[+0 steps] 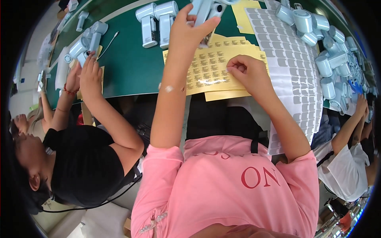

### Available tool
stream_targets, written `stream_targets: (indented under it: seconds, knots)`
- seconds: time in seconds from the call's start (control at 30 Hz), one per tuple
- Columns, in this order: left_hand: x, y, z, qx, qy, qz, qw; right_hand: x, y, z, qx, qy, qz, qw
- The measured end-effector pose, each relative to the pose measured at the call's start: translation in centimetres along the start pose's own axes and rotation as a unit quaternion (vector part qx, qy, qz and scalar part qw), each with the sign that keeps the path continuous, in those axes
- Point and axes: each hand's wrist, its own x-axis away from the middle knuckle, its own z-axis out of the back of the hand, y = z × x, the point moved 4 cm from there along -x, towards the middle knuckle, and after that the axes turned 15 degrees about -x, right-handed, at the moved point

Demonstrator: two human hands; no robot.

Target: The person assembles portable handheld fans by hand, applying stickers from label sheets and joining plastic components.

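Observation:
My left hand (190,29) reaches to the far edge of the view, its thumb and fingers around a light-blue handheld fan (203,12) that the frame cuts off at the top. My right hand (247,71) hovers at the right part of a yellow label sheet (212,65) printed with rows of small dark text labels. Its thumb and forefinger are pinched together; whatever is between them is too small to make out. More yellow sheets lie beneath. Two light-blue handheld fans (149,27) lie side by side left of my left hand.
A long white sheet of grey stickers (295,59) runs down the right, hanging over the table edge. Many light-blue fans (331,59) are heaped beyond it. At left a co-worker in black handles more fans (85,43) beside a white cable (109,45). Another person's hands (361,105) work at far right.

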Motion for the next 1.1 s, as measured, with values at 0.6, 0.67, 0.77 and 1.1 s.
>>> stream_targets:
  seconds: [0.6,0.67,0.77,1.1]
  knots:
    - [4.6,-0.5,-1.5,-0.060,-0.164,0.069,0.982,3.8,-3.1,1.5,-0.009,-0.050,0.076,0.996]
    - [4.7,-0.4,-1.7,-0.031,-0.166,0.077,0.983,4.7,-3.2,2.0,-0.100,-0.027,0.033,0.994]
    - [5.1,0.5,-1.0,0.140,-0.105,0.065,0.982,5.1,-4.2,2.0,-0.235,-0.009,-0.027,0.972]
    - [8.1,4.5,-1.1,0.453,-0.225,0.125,0.853,5.1,-6.3,0.4,-0.363,-0.030,0.043,0.930]
